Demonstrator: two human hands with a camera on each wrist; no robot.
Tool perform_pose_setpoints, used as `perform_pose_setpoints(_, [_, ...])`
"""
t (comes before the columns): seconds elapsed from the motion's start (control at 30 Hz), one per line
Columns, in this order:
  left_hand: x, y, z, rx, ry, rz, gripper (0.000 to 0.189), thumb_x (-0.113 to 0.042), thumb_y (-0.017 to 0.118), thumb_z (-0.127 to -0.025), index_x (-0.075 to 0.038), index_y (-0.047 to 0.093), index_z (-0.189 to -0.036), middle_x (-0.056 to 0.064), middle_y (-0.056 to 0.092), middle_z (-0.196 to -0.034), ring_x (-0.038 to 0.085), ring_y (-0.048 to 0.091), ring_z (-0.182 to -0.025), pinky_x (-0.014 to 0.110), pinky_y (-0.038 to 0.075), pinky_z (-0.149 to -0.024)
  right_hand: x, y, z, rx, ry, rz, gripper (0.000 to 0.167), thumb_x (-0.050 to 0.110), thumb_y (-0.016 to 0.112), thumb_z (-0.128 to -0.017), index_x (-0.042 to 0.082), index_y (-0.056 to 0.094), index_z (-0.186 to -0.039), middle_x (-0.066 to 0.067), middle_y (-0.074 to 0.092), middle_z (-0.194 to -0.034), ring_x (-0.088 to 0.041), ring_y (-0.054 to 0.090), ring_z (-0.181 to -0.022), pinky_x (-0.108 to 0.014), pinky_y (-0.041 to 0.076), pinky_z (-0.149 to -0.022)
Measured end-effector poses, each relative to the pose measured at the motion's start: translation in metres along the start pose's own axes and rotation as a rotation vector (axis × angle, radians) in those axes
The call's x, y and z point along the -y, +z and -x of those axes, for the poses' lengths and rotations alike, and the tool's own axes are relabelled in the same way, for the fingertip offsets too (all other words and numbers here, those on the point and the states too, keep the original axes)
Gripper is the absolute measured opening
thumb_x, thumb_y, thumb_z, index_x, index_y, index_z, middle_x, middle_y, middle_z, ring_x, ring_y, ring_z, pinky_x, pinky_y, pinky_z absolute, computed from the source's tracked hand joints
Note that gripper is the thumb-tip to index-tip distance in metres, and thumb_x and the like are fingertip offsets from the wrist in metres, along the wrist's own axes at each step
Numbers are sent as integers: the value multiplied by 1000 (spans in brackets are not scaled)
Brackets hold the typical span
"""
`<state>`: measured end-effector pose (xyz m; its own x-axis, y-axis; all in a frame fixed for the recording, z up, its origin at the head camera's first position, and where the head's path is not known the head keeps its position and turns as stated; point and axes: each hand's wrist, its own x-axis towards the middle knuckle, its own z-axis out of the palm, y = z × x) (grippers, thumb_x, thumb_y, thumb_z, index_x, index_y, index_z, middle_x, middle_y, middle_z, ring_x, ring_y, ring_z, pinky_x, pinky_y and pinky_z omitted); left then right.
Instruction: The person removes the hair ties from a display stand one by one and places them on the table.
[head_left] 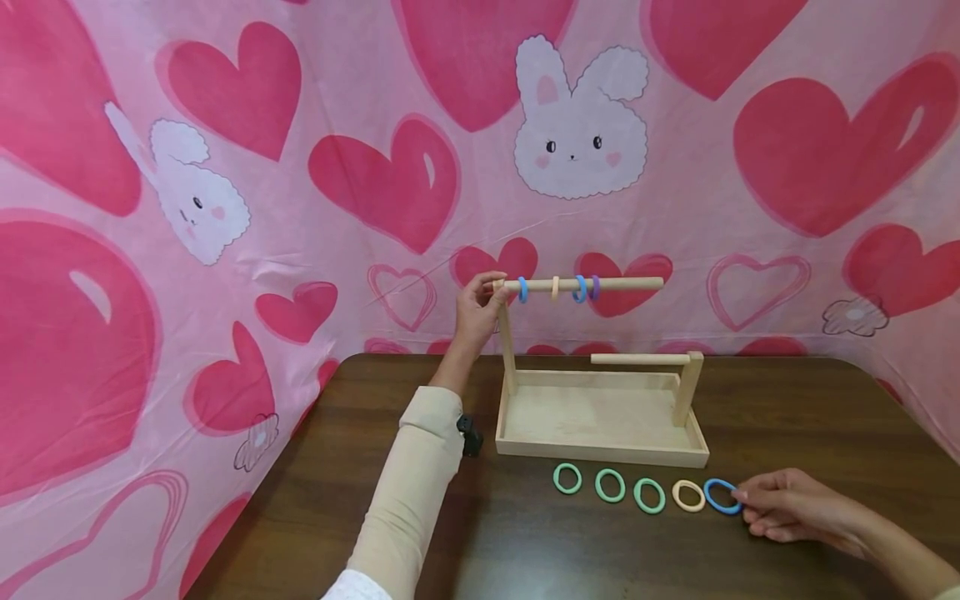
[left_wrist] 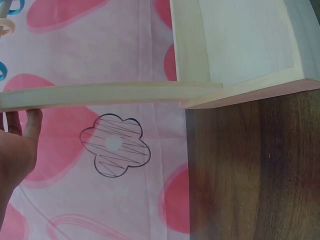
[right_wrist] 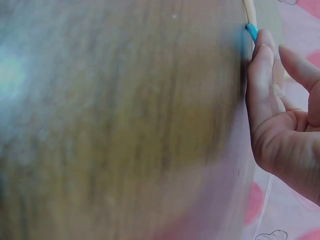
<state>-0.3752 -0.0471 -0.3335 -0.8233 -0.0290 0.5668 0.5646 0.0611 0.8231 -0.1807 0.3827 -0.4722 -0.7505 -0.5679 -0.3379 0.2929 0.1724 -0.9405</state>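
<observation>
My left hand (head_left: 477, 310) grips the top of the tall post (left_wrist: 100, 95) of a wooden ring stand (head_left: 600, 454), thumb toward me. Blue, cream and purple rings hang on its upper rod (head_left: 630, 283); the nearest to this hand is a blue ring (head_left: 522, 289). At the right end of a row on the table, my right hand (head_left: 802, 508) pinches the right edge of another blue ring (head_left: 712, 482). Only a bit of this ring (right_wrist: 252, 32) shows at the fingertips in the right wrist view. Beside it lies a cream ring (head_left: 677, 497).
Three green rings, the middle one (head_left: 622, 487) among them, continue the row leftward in front of the stand's tray. A shorter post (head_left: 687, 392) carries a lower rod (head_left: 637, 359) pointing left. The dark wooden table (head_left: 810, 417) ends at a pink heart-patterned curtain (head_left: 480, 217).
</observation>
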Motion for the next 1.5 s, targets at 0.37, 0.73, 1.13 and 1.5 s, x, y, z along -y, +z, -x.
perform_pose_setpoints(0.37, [-2, 0, 1, 4, -25, -14, 26, -4, 67, -95, 5, 65, -120, 33, 69, -108, 3, 63, -77, 20, 55, -75, 3, -4, 3, -59, -32, 62, 26, 16, 44, -109, 20, 69, -113, 8, 73, -89, -1, 71, -80, -18, 58, -69])
perform_pose_setpoints(0.73, [-2, 0, 0, -12, -19, -12, 26, -5, 68, -95, 5, 66, -119, 34, 68, -107, 5, 62, -76, 18, 52, -71, 31, 3, -9, -207, -251, 286, 48, 9, 44, -108, 52, 66, -109, 17, 75, -94, -1, 69, -76, -24, 59, -67])
perform_pose_setpoints(1.13, [-1, 0, 0, 9, -4, -17, 26, -3, 67, -95, 6, 65, -119, 35, 68, -108, 2, 61, -75, 21, 56, -74, 86, 39, -44, -225, -506, 212, 42, 3, 46, -106, 37, 68, -119, 12, 74, -97, -4, 68, -77, -22, 59, -70])
perform_pose_setpoints(1.5, [-1, 0, 1, 2, -9, -5, 26, -3, 67, -95, 6, 64, -119, 35, 67, -108, 1, 60, -75, 18, 53, -73, 131, 70, -78, -443, -590, 143, 26, 8, 56, -103, 28, 69, -112, 14, 74, -93, -4, 72, -83, -20, 60, -74])
